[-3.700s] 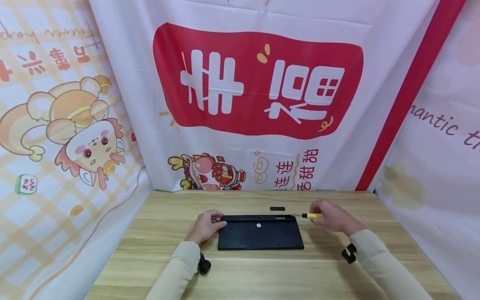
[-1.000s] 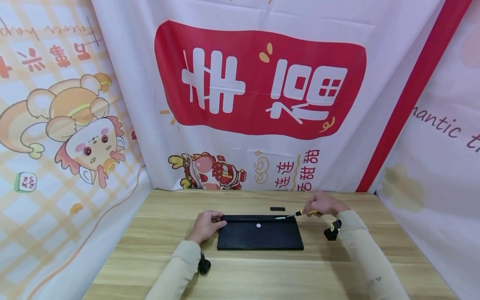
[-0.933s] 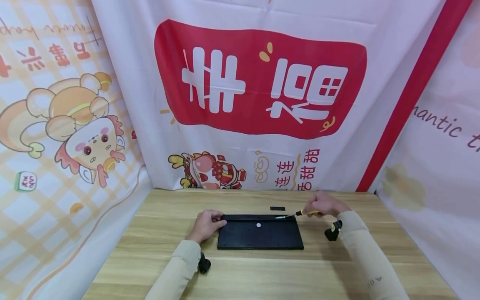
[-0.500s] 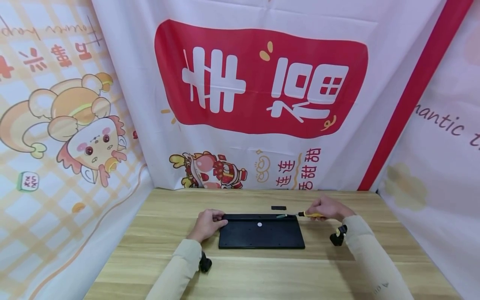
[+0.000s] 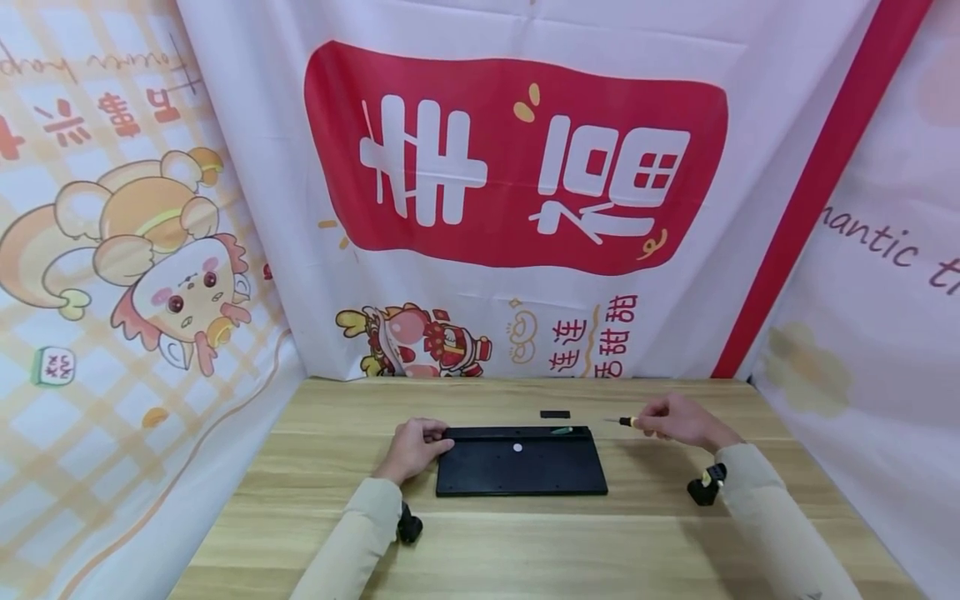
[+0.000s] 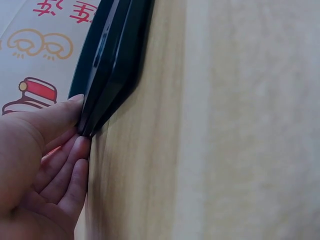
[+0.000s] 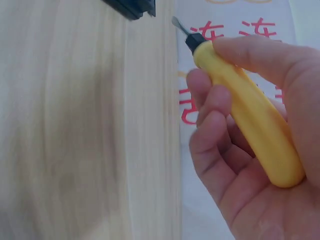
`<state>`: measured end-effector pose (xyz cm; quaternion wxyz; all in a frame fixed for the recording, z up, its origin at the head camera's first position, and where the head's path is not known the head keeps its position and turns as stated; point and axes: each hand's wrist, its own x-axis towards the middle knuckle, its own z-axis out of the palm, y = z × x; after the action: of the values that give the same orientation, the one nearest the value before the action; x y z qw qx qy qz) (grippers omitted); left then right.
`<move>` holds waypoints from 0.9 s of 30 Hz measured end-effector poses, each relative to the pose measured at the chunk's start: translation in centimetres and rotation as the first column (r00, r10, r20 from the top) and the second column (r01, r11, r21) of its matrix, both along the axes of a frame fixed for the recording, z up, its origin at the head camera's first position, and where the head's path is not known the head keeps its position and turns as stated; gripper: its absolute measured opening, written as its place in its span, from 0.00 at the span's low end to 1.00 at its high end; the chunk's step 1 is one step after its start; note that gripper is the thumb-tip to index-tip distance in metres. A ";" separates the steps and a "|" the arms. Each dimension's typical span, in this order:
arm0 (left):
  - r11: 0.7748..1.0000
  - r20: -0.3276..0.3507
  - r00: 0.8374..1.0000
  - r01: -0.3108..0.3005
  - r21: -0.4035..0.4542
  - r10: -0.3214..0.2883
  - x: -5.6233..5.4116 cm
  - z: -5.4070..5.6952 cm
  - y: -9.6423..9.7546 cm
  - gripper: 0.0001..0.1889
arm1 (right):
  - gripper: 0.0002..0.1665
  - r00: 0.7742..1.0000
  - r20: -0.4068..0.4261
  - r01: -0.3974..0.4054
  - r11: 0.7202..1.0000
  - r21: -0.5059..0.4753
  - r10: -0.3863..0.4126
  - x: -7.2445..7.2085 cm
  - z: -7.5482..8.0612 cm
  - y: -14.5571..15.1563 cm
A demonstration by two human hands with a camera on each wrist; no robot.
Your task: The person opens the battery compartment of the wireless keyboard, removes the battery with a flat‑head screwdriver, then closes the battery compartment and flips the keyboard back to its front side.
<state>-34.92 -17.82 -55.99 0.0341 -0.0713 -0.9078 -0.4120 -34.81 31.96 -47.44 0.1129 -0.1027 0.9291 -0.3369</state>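
Observation:
A black keyboard (image 5: 521, 471) lies underside up on the table, with a small white round sticker on it. In its far strip, towards the right, a green battery (image 5: 561, 430) shows in an opening and looks slightly slanted. My left hand (image 5: 414, 450) pinches the far left corner; in the left wrist view the thumb presses one face of the keyboard (image 6: 112, 65) and the fingers touch the other side. My right hand (image 5: 684, 421) grips a yellow-handled screwdriver (image 7: 245, 110), whose thin metal tip points left, apart from the keyboard.
A small black battery cover (image 5: 555, 414) lies on the wooden table (image 5: 495, 550) just beyond the keyboard. A printed cloth (image 5: 517, 167) hangs behind the table, with more cloth at both sides.
The screwdriver tip has come out of the battery opening, and my right hand has drawn back to the right with it. The battery now shows uncovered. My left hand stays at the corner.

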 end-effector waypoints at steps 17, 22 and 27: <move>1.000 -0.010 1.000 -0.001 0.009 0.001 -0.3 0.0 -0.2 0.15 | 0.10 0.968 -0.206 0.147 0.989 0.015 -0.141 2.7 -4.7 3.9; 1.000 0.005 1.000 -0.003 -0.003 0.003 -0.3 0.1 0.0 0.15 | 0.10 0.957 -0.260 0.152 0.985 0.076 -0.128 3.1 -6.3 3.8; 1.000 0.028 1.000 -0.014 0.001 0.014 -0.2 0.0 0.1 0.14 | 0.08 0.948 -0.312 0.120 0.982 0.146 -0.070 3.0 -6.9 3.4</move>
<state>-35.13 -17.75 -56.00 0.0245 -0.0591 -0.9083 -0.4134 -31.84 35.38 -54.33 -0.0404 -0.0991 0.9636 -0.2449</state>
